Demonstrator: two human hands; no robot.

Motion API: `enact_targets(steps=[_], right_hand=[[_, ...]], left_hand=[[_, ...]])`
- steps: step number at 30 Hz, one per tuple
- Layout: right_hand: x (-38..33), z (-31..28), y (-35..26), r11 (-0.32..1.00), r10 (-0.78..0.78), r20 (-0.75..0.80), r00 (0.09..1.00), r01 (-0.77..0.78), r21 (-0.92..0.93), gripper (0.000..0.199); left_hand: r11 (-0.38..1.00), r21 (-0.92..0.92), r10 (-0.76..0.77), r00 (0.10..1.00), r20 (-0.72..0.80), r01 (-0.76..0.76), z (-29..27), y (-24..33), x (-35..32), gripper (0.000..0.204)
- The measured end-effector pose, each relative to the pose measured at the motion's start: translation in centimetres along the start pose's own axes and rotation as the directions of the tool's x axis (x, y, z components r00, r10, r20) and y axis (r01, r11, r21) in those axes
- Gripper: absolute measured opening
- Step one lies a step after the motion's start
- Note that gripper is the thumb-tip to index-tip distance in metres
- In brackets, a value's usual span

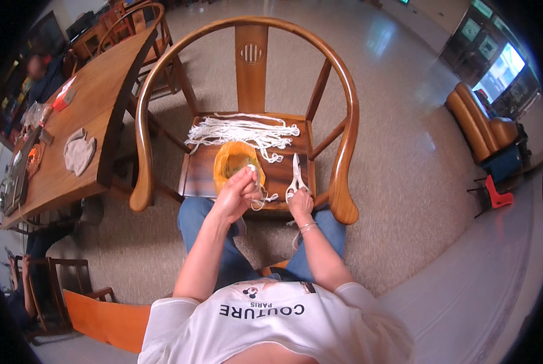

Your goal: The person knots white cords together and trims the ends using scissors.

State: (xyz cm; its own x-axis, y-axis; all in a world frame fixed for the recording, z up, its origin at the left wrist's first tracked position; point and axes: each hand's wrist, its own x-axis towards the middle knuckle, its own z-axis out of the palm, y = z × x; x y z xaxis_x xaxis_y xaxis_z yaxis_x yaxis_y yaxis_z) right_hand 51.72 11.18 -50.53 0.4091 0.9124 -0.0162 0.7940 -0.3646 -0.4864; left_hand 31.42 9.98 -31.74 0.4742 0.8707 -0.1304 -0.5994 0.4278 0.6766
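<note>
1. Left hand (238, 193) is curled up, so its fingertips and whatever they pinch are hidden; only a bit of white cord (260, 195) pokes out to its right.
2. Scissors (296, 176): the handles sit under the right hand (300, 201), and you can't tell if the fingers go through the loops.
3. Orange bag (236, 159) just above the left hand: what's inside is too small and murky to make out.
4. Stuff on the table (104, 103), far left of the left hand, is too small and warped to identify.
5. A person (40, 73) beyond that table is blurred and cropped by the rim.
</note>
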Motion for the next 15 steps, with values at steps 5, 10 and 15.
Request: enact_targets(steps=[5,10,15], right_hand=[[-0.4,0.4,0.7,0.997,-0.070,-0.081,0.994,0.068,-0.027,0.033],[-0.7,-0.5,0.0,0.989,-0.144,-0.116,0.983,0.145,0.000,0.028],[-0.5,0.0,0.9,0.921,-0.309,-0.299,0.903,0.363,0.142,0.019]], left_hand=[[1.000,-0.018,-0.006,1.000,0.019,0.006,0.7,0.1,0.1,0.018],[1.000,-0.026,-0.004,1.000,0.010,0.004,1.0,0.2,-0.2,0.018],[0.998,-0.062,-0.001,0.999,0.033,0.004,1.4,0.4,-0.1,0.017]])
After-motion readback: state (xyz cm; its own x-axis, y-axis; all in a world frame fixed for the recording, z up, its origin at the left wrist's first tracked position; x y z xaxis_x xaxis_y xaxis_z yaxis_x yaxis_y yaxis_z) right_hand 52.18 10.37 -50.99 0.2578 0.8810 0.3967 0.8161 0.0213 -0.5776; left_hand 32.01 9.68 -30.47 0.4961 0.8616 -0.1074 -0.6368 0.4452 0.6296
